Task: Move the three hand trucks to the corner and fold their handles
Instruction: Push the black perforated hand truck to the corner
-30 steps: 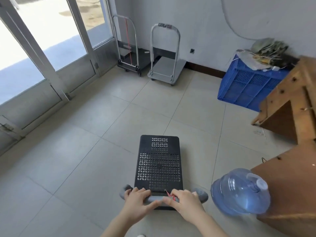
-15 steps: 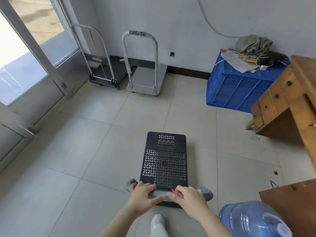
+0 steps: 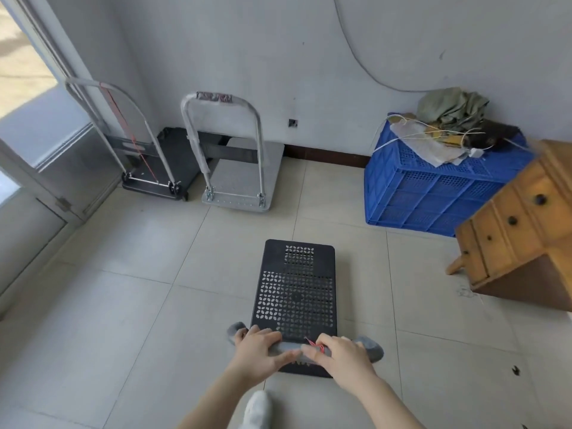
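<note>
While two carts already stood parked in the corner, the third was out on the tiled floor (image 3: 123, 305) with a person behind it. At the far left, beside the glass door (image 3: 34, 156), the black hand truck (image 3: 182, 162) sat against the wall (image 3: 309, 57), its handle upright with a red cord (image 3: 123, 119) running down it. Just to its right stood the silver hand truck (image 3: 241, 181), also against the wall, handle upright and not yet folded.

Nearer the camera and further right, the perforated hand truck (image 3: 297, 292) lay with its long axis pointing away from the person toward the wall. The left hand (image 3: 258, 349) and the right hand (image 3: 342, 357) were both curled over its grey padded handle (image 3: 370, 349), set close together near the bar's middle. A white shoe (image 3: 257, 407) showed beneath the arms.

The corner lay ahead and to the left of the hands, so the left hand was on the nearer side. Judging by this, the cart would need steering leftward to land beside the silver one.

To the right stood a blue crate (image 3: 433, 193) heaped with rags and wire, then a wooden drawer chest (image 3: 520, 224), both well apart from the cart.
</note>
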`<action>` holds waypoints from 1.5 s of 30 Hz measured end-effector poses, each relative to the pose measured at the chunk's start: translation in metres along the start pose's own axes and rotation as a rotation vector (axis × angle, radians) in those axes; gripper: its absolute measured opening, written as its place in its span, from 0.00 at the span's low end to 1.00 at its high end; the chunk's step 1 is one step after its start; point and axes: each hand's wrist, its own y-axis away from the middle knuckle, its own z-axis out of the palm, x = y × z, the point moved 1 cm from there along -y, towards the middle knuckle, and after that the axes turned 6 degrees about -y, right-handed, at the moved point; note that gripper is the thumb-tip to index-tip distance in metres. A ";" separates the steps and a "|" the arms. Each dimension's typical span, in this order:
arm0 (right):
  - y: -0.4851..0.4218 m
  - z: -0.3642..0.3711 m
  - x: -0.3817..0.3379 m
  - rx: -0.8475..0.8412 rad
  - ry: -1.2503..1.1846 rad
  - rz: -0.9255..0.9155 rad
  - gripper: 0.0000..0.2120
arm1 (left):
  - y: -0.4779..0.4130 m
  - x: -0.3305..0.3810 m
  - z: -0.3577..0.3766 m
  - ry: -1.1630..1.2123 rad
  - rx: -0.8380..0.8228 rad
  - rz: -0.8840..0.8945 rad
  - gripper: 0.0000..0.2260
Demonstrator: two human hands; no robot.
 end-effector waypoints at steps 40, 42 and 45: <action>-0.618 -0.396 0.071 0.020 -0.064 0.075 0.29 | -0.714 0.019 -0.245 -0.025 -0.050 0.044 0.32; -0.636 -0.407 0.076 0.021 -0.075 0.081 0.28 | -0.735 0.021 -0.251 -0.042 -0.064 0.055 0.30; -0.652 -0.417 0.079 0.031 -0.088 0.085 0.32 | -0.756 0.021 -0.255 -0.066 -0.053 0.069 0.33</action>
